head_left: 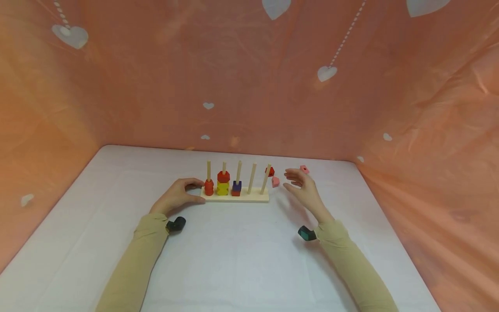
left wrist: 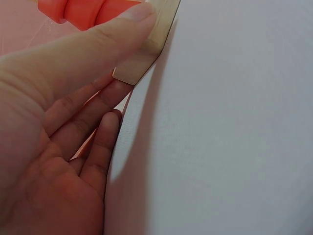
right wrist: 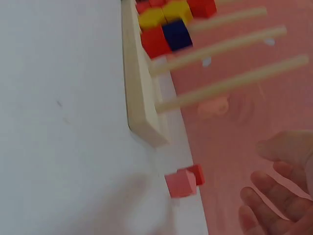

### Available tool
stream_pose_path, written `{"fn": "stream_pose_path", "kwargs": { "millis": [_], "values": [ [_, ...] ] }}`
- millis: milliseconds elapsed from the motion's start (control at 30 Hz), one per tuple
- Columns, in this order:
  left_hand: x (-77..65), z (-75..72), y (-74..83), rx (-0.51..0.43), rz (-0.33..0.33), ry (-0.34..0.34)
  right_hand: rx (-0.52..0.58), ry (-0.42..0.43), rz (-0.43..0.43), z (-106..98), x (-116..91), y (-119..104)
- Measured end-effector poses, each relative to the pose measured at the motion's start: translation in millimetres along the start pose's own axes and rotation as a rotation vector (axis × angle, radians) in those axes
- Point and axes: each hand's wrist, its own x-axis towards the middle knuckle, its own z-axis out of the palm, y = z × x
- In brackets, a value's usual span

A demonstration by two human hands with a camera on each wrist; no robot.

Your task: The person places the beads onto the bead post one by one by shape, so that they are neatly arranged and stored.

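Observation:
A pale wooden peg stacker (head_left: 253, 197) with several upright rods stands in the middle of the table. My left hand (head_left: 174, 197) grips its left end, thumb along the near side and fingers behind. Red rounded beads (head_left: 208, 187) sit on the leftmost rod. Beside them, a red block (head_left: 223, 177) tops yellow blocks (head_left: 223, 188), and then comes a dark blue block (head_left: 236, 186) over a red one. The two rods at the right are bare. My right hand (head_left: 305, 190) hovers right of the stacker, fingers loosely bent and holding nothing, near a pink block (head_left: 275, 181).
A loose red block (head_left: 270, 172) lies behind the stacker's right end. Farther right, past my right fingertips, lies another pink block (head_left: 304, 169) with a hole. Pink-orange cloth (head_left: 234, 86) with heart prints hangs behind and beside the white table (head_left: 241, 260).

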Motion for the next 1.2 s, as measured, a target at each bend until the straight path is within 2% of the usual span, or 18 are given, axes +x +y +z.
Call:
{"fn": "stream_pose_path", "kwargs": {
  "millis": [100,267,367,500,633,900,1200],
  "values": [
    [-0.7,-0.2,-0.2,-0.002,-0.001,0.001,-0.042,0.011,0.017,1.5,13.8,19.8],
    [-0.3,0.5,0.1,-0.014,-0.004,0.000,-0.058,-0.007,0.064,6.6,32.9,26.0],
    [0.1,1.6,0.8,-0.012,-0.010,0.004,-0.078,-0.039,0.061,11.3,45.2,37.6],
    [-0.1,2.8,1.1,-0.016,-0.016,0.004,-0.099,-0.073,0.080,16.4,55.1,40.5],
    [0.4,2.9,-0.7,-0.019,-0.025,0.006,-0.114,-0.081,0.124,21.5,62.4,42.8],
    [1.6,1.9,-3.6,-0.045,0.027,-0.007,-0.061,-0.069,0.201,31.9,72.3,45.9],
    [0.0,4.0,-0.4,-0.029,0.011,-0.001,-0.101,-0.050,0.213,35.3,77.9,53.1]
  ]
}}
